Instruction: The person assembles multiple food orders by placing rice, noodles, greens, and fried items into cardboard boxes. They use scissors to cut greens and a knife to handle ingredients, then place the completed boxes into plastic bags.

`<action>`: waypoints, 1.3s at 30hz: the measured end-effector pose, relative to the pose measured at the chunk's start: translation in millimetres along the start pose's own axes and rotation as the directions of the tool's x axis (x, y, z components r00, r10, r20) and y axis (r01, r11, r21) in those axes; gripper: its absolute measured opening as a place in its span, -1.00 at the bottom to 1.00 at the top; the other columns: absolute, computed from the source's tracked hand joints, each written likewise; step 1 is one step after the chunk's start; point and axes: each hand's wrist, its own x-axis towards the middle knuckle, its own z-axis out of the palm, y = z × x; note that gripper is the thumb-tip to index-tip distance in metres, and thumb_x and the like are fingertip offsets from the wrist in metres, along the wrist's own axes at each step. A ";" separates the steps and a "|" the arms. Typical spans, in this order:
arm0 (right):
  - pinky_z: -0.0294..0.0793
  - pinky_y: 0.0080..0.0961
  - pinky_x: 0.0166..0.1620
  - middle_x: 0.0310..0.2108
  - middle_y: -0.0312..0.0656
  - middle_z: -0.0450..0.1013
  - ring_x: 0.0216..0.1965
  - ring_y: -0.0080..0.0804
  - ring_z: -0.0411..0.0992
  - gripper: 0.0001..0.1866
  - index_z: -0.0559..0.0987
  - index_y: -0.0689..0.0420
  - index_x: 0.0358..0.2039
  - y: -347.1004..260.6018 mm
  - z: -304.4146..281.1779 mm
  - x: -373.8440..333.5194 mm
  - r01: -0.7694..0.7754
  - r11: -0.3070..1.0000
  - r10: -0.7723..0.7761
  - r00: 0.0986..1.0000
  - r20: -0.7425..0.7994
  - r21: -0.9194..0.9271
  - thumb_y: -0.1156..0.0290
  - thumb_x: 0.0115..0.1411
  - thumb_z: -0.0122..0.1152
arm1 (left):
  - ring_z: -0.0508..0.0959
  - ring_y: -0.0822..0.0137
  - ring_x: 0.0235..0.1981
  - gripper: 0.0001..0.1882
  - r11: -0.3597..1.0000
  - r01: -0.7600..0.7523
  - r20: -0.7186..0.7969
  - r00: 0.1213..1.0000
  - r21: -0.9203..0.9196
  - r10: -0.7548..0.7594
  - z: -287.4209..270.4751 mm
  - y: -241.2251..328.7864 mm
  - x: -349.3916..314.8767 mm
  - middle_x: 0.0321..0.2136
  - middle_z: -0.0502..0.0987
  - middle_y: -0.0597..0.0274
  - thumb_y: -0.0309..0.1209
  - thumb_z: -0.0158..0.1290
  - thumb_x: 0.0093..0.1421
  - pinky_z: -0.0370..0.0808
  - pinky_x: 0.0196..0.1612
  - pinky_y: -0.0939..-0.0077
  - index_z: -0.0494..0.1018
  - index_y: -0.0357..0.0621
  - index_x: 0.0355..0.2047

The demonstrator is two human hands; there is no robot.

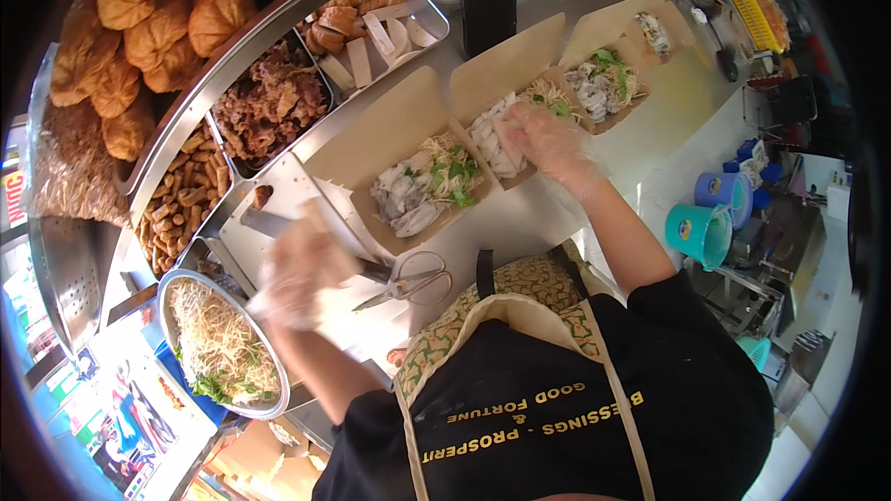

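My right hand (552,144), in a clear plastic glove, reaches into the second cardboard box (506,56). Its fingers are pinched at a pale slice (509,146) beside white rolls and bean sprouts. Over the cutting board, my gloved left hand (302,269) is smeared by motion; whether it holds anything is unclear. A knife (264,222) lies beneath it, partly hidden. Scissors (422,280) rest beside the knife handle. The nearest open box (376,121) contains white rolls, sprouts and green leaves (455,172). Another filled box (608,83) stands beyond my right hand.
Metal trays hold cut pale pieces (362,60), fried brown bits (274,107) and small brown sticks (186,190). A bowl of sprouts (223,339) stands at lower left. A black container (487,9) is behind the boxes; a teal bucket (698,234) sits at right.
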 end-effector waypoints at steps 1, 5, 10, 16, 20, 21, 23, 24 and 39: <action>0.52 -0.23 -0.14 -0.18 -0.04 0.53 -0.21 -0.05 0.52 -0.73 0.48 0.10 -0.05 -9.8 -2.1 -0.7 -0.046 0.995 0.046 0.999 -0.002 -0.090 0.29 0.27 0.10 | 0.54 0.23 -0.36 -0.46 0.963 0.112 -0.150 0.986 0.245 -0.077 29.1 -8.8 7.2 -0.46 0.56 0.24 0.08 0.14 0.20 0.48 -0.21 0.28 0.55 -0.15 -0.10; 0.51 -0.17 -0.13 -0.20 -0.05 0.54 -0.16 -0.05 0.51 -0.77 0.51 0.05 -0.11 -52.0 -8.1 -17.9 0.027 0.993 -0.030 0.999 -0.030 -0.114 0.28 0.27 0.09 | 0.60 0.01 -0.21 -0.47 0.889 -0.054 0.128 0.992 0.455 -0.006 94.8 -29.6 49.7 -0.30 0.61 -0.10 -0.03 0.11 0.17 0.49 -0.11 0.23 0.53 -0.30 -0.10; 0.51 -0.15 -0.15 -0.26 -0.07 0.53 -0.16 -0.05 0.51 -0.77 0.52 0.05 -0.10 -86.9 22.2 -40.3 0.098 0.990 -0.111 0.986 0.124 0.103 0.32 0.25 0.08 | 0.61 -0.05 -0.13 -0.50 0.667 -0.011 0.000 1.000 0.745 0.016 110.0 -46.9 72.2 -0.20 0.60 -0.22 -0.10 0.05 0.19 0.49 -0.06 0.19 0.53 -0.32 -0.08; 0.54 -0.16 -0.21 -0.30 -0.09 0.53 -0.22 -0.07 0.54 -0.79 0.46 0.07 -0.12 -101.1 72.4 -20.0 0.406 0.912 -0.406 0.914 -0.007 0.061 0.42 0.23 0.03 | 0.56 -0.12 -0.08 -0.49 0.793 -0.065 0.084 0.996 0.606 0.018 102.1 -42.9 72.1 -0.15 0.58 -0.22 -0.07 0.10 0.12 0.48 0.00 0.16 0.54 -0.27 -0.11; 0.56 -0.19 -0.24 -0.24 -0.05 0.52 -0.19 -0.09 0.55 -0.77 0.45 0.10 -0.11 -109.9 75.2 4.5 0.464 0.881 -0.423 0.861 0.283 -0.094 0.42 0.20 0.04 | 0.53 0.15 -0.35 -0.58 0.910 0.092 0.045 0.992 0.405 -0.121 88.6 -33.1 58.7 -0.34 0.58 0.01 -0.14 0.10 0.13 0.45 -0.28 0.30 0.54 -0.24 -0.16; 0.56 -0.19 -0.23 -0.24 -0.05 0.52 -0.18 -0.10 0.55 -0.77 0.46 0.10 -0.11 -110.6 71.7 8.1 0.482 0.871 -0.433 0.846 0.312 -0.099 0.43 0.19 0.06 | 0.45 0.31 -0.50 -0.62 0.941 0.084 0.029 0.995 0.327 -0.099 82.5 -31.7 51.6 -0.44 0.54 0.14 -0.16 0.11 0.15 0.38 -0.44 0.40 0.54 -0.24 -0.20; 0.56 -0.20 -0.22 -0.22 -0.05 0.52 -0.17 -0.10 0.55 -0.77 0.48 0.11 -0.13 -109.5 63.6 11.4 0.511 0.854 -0.447 0.816 0.366 -0.099 0.45 0.17 0.09 | 0.37 0.48 -0.65 -0.67 0.967 0.095 0.018 0.995 0.237 -0.102 71.3 -28.6 40.4 -0.55 0.50 0.29 -0.19 0.11 0.17 0.30 -0.60 0.51 0.53 -0.23 -0.24; 0.56 -0.19 -0.22 -0.24 -0.06 0.52 -0.18 -0.09 0.55 -0.79 0.48 0.11 -0.17 -107.1 59.7 10.0 0.512 0.858 -0.472 0.820 0.324 -0.044 0.46 0.15 0.11 | 0.36 0.50 -0.65 -0.68 0.967 0.117 0.021 0.992 0.226 -0.124 64.1 -26.5 37.3 -0.55 0.50 0.30 -0.20 0.11 0.17 0.29 -0.60 0.52 0.53 -0.22 -0.24; 0.47 -0.14 -0.08 -0.28 0.04 0.52 -0.15 0.02 0.50 -0.78 0.49 0.12 -0.21 -108.8 35.9 11.2 0.239 0.941 -0.302 0.913 0.275 0.240 0.39 0.10 0.17 | 0.48 0.44 -0.56 -0.64 0.993 0.075 0.001 0.997 0.089 -0.075 46.3 -35.8 26.6 -0.54 0.54 0.27 -0.18 0.14 0.14 0.43 -0.46 0.46 0.54 -0.26 -0.25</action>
